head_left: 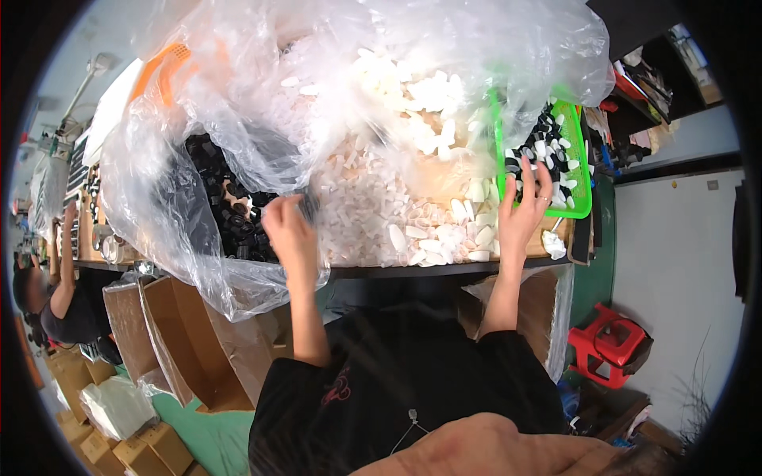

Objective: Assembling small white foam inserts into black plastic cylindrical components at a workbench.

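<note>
My left hand (289, 226) is at the right edge of a clear plastic bag (151, 206) that lies open with many small black caps (242, 230) inside. Its fingers are curled together and blurred; a dark smear shows at the fingertips, too unclear to name. Over a green basket (586, 178) at the right, my right hand (524, 202) has its fingers spread, reaching down to mixed black and white pieces (565, 163). No held piece shows clearly there. Between the hands spread heaps of small translucent pieces (361, 198) and white oval pieces (432, 246).
Clear plastic sheeting (317, 47) covers the table's far side, with an orange basket (163, 75) under it. Open cardboard boxes (186, 333) stand below the front edge. A red stool (607, 345) is at the right. Another person (63, 309) works at the far left.
</note>
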A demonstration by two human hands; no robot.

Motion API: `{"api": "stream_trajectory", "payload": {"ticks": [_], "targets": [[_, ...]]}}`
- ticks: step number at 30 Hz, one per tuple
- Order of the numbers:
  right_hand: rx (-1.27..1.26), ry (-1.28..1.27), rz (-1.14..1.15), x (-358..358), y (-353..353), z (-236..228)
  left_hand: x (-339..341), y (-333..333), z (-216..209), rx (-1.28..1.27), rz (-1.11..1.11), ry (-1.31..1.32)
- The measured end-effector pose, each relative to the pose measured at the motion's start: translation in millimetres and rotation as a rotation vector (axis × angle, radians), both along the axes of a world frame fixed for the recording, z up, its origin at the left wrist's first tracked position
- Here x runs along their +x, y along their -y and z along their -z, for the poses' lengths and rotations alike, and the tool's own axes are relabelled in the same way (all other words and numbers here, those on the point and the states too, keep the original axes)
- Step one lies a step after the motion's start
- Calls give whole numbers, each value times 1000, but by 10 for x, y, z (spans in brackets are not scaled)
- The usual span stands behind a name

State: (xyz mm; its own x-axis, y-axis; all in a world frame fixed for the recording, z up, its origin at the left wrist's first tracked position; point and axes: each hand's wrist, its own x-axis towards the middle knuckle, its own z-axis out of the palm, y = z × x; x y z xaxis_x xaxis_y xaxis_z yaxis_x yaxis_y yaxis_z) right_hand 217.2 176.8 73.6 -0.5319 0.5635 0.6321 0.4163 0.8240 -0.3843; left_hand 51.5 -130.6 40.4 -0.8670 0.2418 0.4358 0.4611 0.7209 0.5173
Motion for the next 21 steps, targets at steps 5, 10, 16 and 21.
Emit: {"api": "stream_trajectory", "payload": {"ticks": [5,10,16,21], "targets": [[-750,413,-785,-393,410,-127,-94,457,364,-304,-243,37],[151,510,-312,-1019,-221,610,-181,401,463,-251,-124,27],[-133,489,-254,-1259,-348,824,-213,515,466,-153,-59,-4],[-54,102,-273,-814,-111,551,-179,525,189,225,-106,78]]}}
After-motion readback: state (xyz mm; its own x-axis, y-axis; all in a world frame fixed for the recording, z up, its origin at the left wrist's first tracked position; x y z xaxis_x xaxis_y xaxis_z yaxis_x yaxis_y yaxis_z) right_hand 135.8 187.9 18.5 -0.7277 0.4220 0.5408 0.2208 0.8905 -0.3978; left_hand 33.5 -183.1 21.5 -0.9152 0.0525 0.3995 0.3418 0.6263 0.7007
